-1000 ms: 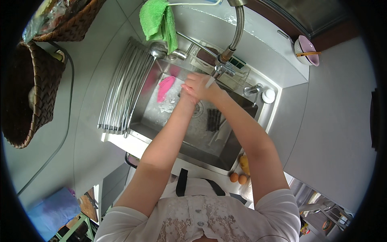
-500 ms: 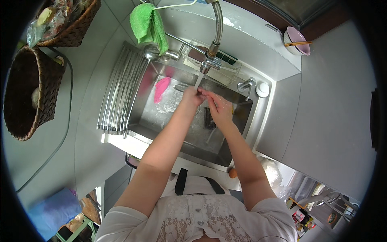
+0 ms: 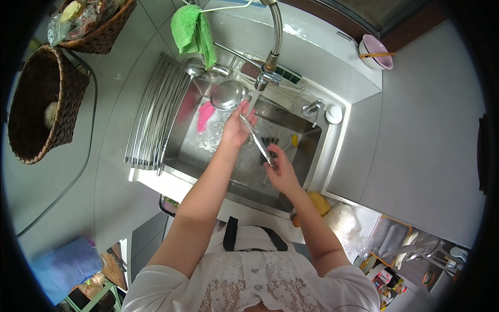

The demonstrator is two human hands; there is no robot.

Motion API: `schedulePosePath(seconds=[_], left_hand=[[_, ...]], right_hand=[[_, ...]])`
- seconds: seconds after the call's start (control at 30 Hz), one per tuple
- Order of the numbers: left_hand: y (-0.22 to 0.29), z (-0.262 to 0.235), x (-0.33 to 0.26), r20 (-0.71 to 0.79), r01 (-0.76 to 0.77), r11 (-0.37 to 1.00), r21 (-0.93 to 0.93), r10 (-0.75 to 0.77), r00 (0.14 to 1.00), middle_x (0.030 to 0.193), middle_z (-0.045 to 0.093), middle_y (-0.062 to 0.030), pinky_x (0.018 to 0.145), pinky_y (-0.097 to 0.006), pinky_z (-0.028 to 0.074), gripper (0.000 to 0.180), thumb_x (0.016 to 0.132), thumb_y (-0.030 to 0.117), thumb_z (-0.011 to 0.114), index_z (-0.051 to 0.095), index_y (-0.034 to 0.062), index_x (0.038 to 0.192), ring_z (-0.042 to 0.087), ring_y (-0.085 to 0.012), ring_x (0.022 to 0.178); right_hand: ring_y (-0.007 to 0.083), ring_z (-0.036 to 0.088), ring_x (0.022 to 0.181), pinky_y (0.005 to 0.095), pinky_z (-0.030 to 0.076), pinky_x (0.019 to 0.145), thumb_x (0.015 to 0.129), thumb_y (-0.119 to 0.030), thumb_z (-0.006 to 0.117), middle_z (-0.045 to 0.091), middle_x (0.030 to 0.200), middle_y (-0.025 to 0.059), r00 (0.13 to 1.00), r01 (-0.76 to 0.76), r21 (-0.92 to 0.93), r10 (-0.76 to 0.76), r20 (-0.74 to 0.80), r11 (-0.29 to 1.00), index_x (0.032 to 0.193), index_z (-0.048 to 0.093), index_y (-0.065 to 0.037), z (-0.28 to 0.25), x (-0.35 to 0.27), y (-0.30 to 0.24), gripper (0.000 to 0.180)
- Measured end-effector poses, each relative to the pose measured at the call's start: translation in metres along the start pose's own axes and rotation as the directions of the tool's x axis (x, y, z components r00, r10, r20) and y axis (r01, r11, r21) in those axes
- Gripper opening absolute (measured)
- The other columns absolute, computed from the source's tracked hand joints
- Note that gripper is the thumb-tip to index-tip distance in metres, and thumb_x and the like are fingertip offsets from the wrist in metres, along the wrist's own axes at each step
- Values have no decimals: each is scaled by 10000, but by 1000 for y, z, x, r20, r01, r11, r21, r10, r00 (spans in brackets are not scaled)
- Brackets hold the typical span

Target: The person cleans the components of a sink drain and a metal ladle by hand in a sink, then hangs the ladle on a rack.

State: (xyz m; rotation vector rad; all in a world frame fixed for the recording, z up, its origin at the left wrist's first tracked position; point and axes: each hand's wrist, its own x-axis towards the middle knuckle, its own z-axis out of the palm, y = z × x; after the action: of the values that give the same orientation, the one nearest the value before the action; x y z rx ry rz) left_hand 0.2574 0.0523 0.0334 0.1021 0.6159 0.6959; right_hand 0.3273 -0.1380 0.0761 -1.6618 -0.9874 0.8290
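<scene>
Over the sink (image 3: 249, 200) I hold a shiny metal ladle (image 3: 257, 139) in both hands. Its round bowl (image 3: 227, 95) is at the far left, beside the running tap (image 3: 267, 79). My left hand (image 3: 237, 127) is closed around the neck near the bowl, in the falling water. Around the lower end of the handle, my right hand (image 3: 280, 169) has its fingers curled. Beneath, in the sink, are a pink cloth (image 3: 205, 115), a dark object partly covered by my right hand, and a small yellow item (image 3: 294, 140).
A roll-up drying rack (image 3: 156, 114) lies across the sink's left side. Green cloth (image 3: 192, 34) hangs at the back. Woven baskets (image 3: 65, 106) stand on the left counter. A soap dispenser (image 3: 313, 107) and bowls with chopsticks (image 3: 375, 53) are on the right.
The ladle has come up into view, its bowl raised beside the tap. My right hand has moved down and right, away from my left, along the handle.
</scene>
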Motion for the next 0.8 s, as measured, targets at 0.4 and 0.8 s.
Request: schedulePosePath(seconds=[0.4,0.8], left_hand=[[14,25,-27,141,-344,795,499,317,938,1098,578,-73,824,-246,421,311,883,13,450,471,19,1193,538,-137,968],[3,23,-32,184,-334,820,464,279,942,1088,584,-154,827,-304,470,261,915,87,446,471,-2,1159,582,-204,975]], right_hand=[[142,503,550,297,401,547,887,-432,435,525,550,53,996,-84,232,71,62,969,680,576,11,66,142,31,509],[225,548,581,341,406,544,893,-293,472,559,623,107,953,229,-150,-189,237,962,751,549,-6,28,107,5,329]])
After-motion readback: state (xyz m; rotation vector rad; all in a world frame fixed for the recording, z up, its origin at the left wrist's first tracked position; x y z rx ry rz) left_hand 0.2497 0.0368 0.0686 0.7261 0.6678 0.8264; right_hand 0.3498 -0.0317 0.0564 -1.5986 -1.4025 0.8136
